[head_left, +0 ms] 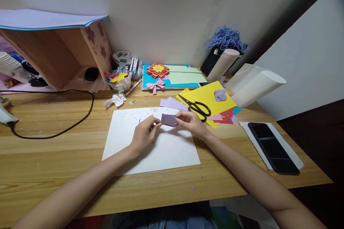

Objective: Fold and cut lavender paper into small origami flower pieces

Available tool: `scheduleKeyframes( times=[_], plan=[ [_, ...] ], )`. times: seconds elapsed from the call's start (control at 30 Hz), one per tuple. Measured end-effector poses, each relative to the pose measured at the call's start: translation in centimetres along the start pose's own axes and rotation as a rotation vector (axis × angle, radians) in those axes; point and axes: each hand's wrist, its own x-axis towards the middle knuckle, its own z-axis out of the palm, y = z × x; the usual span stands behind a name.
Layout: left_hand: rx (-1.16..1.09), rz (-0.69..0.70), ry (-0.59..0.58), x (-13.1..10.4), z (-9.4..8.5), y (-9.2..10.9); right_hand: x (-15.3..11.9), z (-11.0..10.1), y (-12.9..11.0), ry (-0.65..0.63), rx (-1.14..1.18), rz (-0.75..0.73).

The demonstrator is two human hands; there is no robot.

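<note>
A small folded piece of purple paper (169,120) is held up over a marked white sheet (172,152). My left hand (145,132) pinches its left end between thumb and fingers. At its right end, my right hand (191,122) grips it the same way. Just behind the right hand, black-handled scissors (197,106) lie partly on a yellow paper sheet (206,96). A strip of light purple paper (174,103) rests at the white sheet's far edge, and a folded lilac paper piece (220,95) sits on the yellow sheet.
Red and pink scraps (227,117) lie to the right, near a black phone (272,146). Behind stand a layered paper flower (158,70) on blue paper, a tub of scraps (120,80), rolled white paper (260,86) and a cardboard box (99,50). A black cable (53,136) loops at left.
</note>
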Motion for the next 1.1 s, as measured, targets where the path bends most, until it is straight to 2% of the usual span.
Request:
scheduleKeyframes(
  times=[0.1,0.2,0.27,0.4,0.5,0.7,0.83,0.97,1.1],
  plan=[
    [-0.091,-0.108,-0.007,0.3,-0.1,0.1,-0.2,0.3,0.1,0.043,-0.091,-0.046],
    [-0.211,-0.225,-0.023,0.5,-0.1,0.2,-0.7,0.9,0.0,0.222,-0.259,-0.146],
    [-0.227,-0.216,-0.071,0.4,-0.2,0.2,-1.0,1.3,-0.1,0.301,-0.392,-0.239],
    [-0.171,-0.107,-0.248,0.3,-0.3,0.5,-1.4,2.2,-0.2,0.213,-0.651,-0.427],
    [-0.154,-0.074,-0.262,0.3,-0.3,0.7,-1.5,2.6,-0.1,0.158,-0.718,-0.488],
    [-0.195,-0.094,-0.253,0.3,-0.4,0.9,-1.6,2.6,0.0,0.18,-0.676,-0.437],
    [-0.342,-0.133,-0.266,0.3,-0.5,1.0,-1.5,2.6,-0.1,0.206,-0.583,-0.382],
    [-0.459,-0.159,-0.244,0.3,-0.5,0.8,-1.4,2.6,-0.1,0.242,-0.428,-0.262],
    [-0.488,-0.193,-0.171,0.4,-0.4,0.2,-1.0,2.2,0.1,0.269,-0.239,-0.114]
  ],
)
